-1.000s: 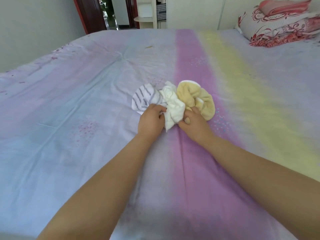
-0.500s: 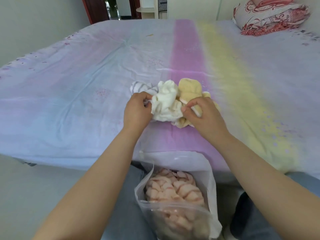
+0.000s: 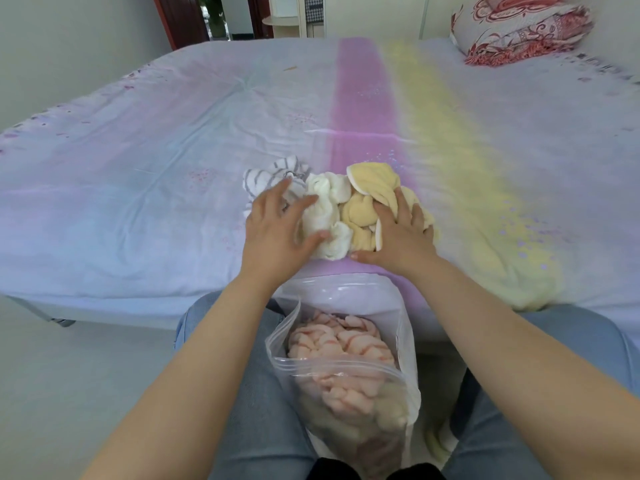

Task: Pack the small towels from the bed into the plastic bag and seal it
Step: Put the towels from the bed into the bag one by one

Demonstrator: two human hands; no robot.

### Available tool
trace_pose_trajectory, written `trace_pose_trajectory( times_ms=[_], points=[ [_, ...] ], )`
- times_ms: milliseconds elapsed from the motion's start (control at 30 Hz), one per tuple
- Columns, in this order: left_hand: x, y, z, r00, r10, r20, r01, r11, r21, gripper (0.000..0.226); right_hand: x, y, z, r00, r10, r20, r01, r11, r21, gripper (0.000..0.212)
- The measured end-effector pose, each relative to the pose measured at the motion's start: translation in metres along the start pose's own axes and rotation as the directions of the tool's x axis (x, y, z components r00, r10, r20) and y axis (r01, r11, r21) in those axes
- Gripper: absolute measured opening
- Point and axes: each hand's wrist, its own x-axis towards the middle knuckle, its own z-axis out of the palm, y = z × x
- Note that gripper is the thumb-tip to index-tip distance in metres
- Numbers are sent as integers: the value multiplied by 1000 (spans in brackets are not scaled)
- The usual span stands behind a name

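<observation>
Head view: three small towels remain bunched at the bed [image 3: 145, 216] edge — striped towel [image 3: 273, 174], white towel [image 3: 325, 209], yellow towel [image 3: 370, 202]. Left hand [image 3: 277, 233], fingers spread and nearly straight, lies across the striped and white ones; right hand [image 3: 401, 237], fingers flat, presses the yellow one. Neither grips anything. Plastic bag [image 3: 346, 368] stands between the knees, mouth open, pink towel [image 3: 339, 344] already inside. Judgement: partly packed — three towels and the sealing remain.

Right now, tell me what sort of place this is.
Most likely a home bedroom: a wide bed under a pastel sheet, a patterned pillow at its far corner, and a doorway beyond.
</observation>
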Motion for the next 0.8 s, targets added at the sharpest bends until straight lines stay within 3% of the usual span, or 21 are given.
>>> trace_pose_trajectory(
  times_ms=[67,133,200,300,367,467,567,633,733,800],
  points=[
    [1,3,2,984,108,144,-124,987,106,54,8,2,3,998,22,-57,-24,999,-39,98],
    [4,2,8,936,60,347,-132,974,186,59,19,10,2,989,66,-131,-65,998,6,76],
    [7,-5,16,907,5,420,-111,967,228,60,25,19,-6,969,126,-213,-73,968,239,65],
    [16,-14,27,908,-31,418,-64,975,212,57,19,27,-25,892,306,-332,-1,736,677,55],
    [18,-14,33,890,-56,452,-26,984,173,58,6,25,-35,872,390,-297,34,556,830,42],
    [19,-8,34,868,-82,490,78,997,30,67,-16,26,-41,923,327,-202,87,335,938,30],
    [12,-1,20,882,-97,461,226,946,-234,75,-38,30,-44,953,267,-146,108,153,982,43],
    [-1,2,8,938,-126,322,238,911,-337,69,-51,31,-47,960,252,-126,107,87,990,46],
    [-31,7,-9,971,-221,92,236,946,-221,38,-62,28,-47,976,179,-124,103,119,988,41],
    [-45,8,-18,931,-313,187,339,932,-127,30,-66,22,-45,987,108,-120,100,177,979,37]
  ],
)
